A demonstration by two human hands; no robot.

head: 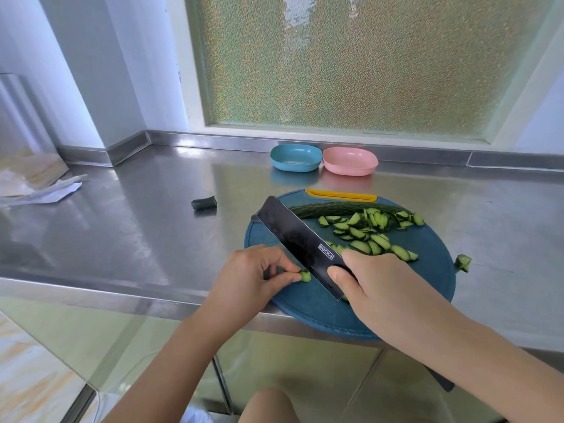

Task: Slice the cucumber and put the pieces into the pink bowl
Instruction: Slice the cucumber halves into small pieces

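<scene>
A round blue cutting board [433,288] lies at the counter's front edge. My right hand [378,285] grips a black cleaver [302,242] whose blade stands on the board. My left hand [256,273] pinches a small cucumber stub [305,276] against the blade's left side. Several cucumber slices [366,233] lie scattered right of the blade. A long cucumber half [332,208] rests along the board's far edge. The pink bowl [350,161] stands beyond the board near the back wall; I see nothing in it.
A blue bowl [296,158] sits left of the pink one. A dark cucumber end [204,203] lies on the steel counter [137,215] left of the board, and a cucumber piece [463,262] lies off the board's right side. Papers [39,184] lie at far left.
</scene>
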